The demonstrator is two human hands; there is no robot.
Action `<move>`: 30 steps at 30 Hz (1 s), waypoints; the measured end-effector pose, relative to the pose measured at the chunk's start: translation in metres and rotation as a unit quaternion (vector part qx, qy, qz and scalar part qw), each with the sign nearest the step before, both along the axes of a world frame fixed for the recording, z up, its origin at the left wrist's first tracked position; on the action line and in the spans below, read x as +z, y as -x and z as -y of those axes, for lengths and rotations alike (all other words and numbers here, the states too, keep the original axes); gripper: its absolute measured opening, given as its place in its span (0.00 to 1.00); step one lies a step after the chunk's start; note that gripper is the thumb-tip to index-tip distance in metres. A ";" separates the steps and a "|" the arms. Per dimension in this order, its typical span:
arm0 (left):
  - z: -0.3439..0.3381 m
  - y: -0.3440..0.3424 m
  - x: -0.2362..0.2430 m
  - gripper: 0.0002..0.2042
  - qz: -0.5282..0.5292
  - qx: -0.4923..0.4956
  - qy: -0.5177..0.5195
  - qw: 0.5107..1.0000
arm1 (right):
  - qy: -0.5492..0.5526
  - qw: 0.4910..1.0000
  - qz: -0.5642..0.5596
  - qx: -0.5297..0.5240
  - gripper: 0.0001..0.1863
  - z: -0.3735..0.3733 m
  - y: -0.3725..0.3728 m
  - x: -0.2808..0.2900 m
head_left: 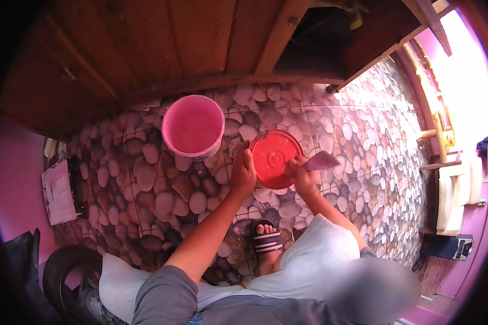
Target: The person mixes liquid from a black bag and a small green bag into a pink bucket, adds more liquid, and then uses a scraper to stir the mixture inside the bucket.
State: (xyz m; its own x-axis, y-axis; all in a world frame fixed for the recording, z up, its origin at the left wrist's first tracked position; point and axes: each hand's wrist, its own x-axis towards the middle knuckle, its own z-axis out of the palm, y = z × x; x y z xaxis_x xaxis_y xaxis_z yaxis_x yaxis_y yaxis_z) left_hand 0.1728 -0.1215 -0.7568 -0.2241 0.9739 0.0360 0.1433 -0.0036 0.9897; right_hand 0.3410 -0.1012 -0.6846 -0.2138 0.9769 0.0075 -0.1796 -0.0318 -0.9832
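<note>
A round red lid [275, 158] with raised rings lies in front of me, low over the pebble-patterned floor. Whether it sits on a container is hidden. My left hand [244, 171] grips its left edge, thumb on the rim. At the right edge, my right hand [300, 172] has its fingers curled against the lid. A flat pinkish-purple piece [323, 160] sticks out of that hand to the right; its exact kind does not show. Left of the lid stands a pink bucket [193, 125] without a lid, its inside coated pink.
A wooden cabinet [200, 38] runs along the far side, with a dark opening at its right. At the left wall leans a white-smeared board [59, 192]. A dark round-rimmed object [59, 271] is at lower left. My sandalled foot [267, 238] stands below the lid.
</note>
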 end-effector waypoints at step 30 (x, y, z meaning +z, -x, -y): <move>0.003 0.005 -0.003 0.24 -0.037 -0.004 0.017 0.999 | -0.212 0.962 -0.166 0.039 0.16 -0.064 0.052 0.133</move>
